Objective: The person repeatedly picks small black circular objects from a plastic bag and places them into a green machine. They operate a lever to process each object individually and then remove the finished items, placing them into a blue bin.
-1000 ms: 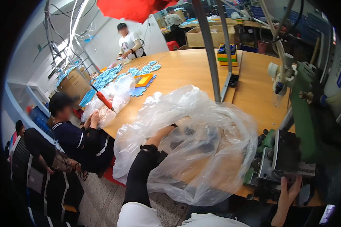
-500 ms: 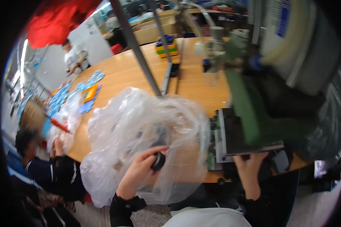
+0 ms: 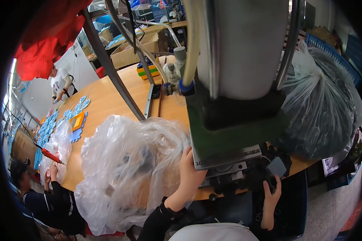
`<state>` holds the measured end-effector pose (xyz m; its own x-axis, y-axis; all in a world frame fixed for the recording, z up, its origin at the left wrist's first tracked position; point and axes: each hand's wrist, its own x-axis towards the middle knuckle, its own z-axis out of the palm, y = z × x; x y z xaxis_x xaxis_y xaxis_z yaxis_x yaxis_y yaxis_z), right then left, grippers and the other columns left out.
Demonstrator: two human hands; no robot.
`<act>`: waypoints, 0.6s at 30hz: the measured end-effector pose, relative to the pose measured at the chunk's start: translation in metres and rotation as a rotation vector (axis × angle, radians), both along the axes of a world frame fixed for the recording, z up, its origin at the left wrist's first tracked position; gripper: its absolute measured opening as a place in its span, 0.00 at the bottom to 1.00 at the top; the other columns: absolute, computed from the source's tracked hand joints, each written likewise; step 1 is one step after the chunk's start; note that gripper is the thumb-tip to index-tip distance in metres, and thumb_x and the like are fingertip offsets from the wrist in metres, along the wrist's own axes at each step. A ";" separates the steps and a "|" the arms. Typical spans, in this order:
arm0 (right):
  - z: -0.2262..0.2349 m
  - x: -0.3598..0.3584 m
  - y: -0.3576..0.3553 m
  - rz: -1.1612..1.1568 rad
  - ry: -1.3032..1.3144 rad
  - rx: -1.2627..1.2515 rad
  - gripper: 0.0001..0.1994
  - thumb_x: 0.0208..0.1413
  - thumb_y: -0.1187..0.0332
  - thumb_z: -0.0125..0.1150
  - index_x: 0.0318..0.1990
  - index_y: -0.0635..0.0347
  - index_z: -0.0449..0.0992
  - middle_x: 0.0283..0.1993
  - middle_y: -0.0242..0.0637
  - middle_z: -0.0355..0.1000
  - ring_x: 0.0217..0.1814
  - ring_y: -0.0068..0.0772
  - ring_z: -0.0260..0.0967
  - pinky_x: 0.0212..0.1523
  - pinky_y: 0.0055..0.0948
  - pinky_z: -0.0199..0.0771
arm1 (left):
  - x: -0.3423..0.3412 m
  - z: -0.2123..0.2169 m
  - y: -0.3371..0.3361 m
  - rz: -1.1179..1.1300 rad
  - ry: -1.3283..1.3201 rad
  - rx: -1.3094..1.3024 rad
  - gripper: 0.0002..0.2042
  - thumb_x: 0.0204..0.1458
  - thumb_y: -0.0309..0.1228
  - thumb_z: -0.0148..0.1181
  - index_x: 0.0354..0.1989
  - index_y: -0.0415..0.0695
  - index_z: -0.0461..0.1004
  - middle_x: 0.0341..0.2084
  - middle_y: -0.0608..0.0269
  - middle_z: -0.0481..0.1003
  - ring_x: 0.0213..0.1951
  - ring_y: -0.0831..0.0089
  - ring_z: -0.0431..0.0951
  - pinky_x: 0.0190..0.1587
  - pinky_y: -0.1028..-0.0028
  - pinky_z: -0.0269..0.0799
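My left hand (image 3: 188,173) reaches from the lower middle to the base of a big green press machine (image 3: 233,128), and its fingertips are hidden under the machine's metal plate (image 3: 225,158). It lies against a large clear plastic bag (image 3: 128,168) with dark parts inside. My right hand (image 3: 272,197) is raised at the machine's lower right with fingers spread, touching a cluster of black parts (image 3: 249,180) beside a small grey square piece (image 3: 276,166).
A round wooden table (image 3: 108,104) carries blue and orange flat pieces (image 3: 74,118), a slanted metal post (image 3: 112,68) and cardboard boxes (image 3: 128,52). A second full plastic bag (image 3: 321,100) stands right. One person (image 3: 48,193) sits lower left, another (image 3: 60,86) stands far left.
My head has swung closer to the machine, which now fills the middle. My left hand moved out of the bag to the machine's base. My right hand rose beside the black parts.
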<state>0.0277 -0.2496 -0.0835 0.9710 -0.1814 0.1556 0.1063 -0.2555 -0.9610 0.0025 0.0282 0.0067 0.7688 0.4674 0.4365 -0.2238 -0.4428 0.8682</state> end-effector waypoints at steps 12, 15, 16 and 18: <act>-0.037 0.009 -0.028 -0.042 0.056 -0.090 0.23 0.46 0.68 0.65 0.50 0.66 0.68 0.46 0.43 0.69 0.47 0.33 0.66 0.49 0.27 0.63 | -0.022 -0.031 -0.011 -0.168 -0.023 -0.264 0.16 0.38 0.23 0.69 0.37 0.35 0.73 0.39 0.62 0.69 0.32 0.74 0.76 0.29 0.80 0.72; -0.036 0.010 -0.030 -0.043 0.070 -0.076 0.23 0.46 0.68 0.65 0.50 0.66 0.68 0.45 0.42 0.69 0.46 0.32 0.66 0.48 0.27 0.63 | -0.021 -0.008 -0.016 -0.065 -0.096 0.172 0.18 0.36 0.27 0.72 0.36 0.36 0.74 0.33 0.59 0.74 0.30 0.70 0.77 0.31 0.76 0.72; -0.035 0.010 -0.030 -0.039 0.073 -0.069 0.23 0.46 0.69 0.65 0.49 0.66 0.68 0.45 0.41 0.69 0.45 0.31 0.66 0.48 0.27 0.64 | -0.019 0.002 -0.018 -0.003 -0.141 0.356 0.18 0.36 0.29 0.72 0.35 0.36 0.74 0.31 0.59 0.75 0.29 0.69 0.77 0.31 0.75 0.72; -0.032 0.010 -0.027 -0.044 0.056 -0.011 0.22 0.46 0.69 0.65 0.49 0.66 0.68 0.45 0.41 0.69 0.45 0.30 0.66 0.48 0.26 0.64 | -0.006 -0.014 -0.022 -0.019 -0.045 0.117 0.17 0.37 0.30 0.72 0.35 0.37 0.74 0.30 0.58 0.76 0.28 0.69 0.77 0.31 0.74 0.72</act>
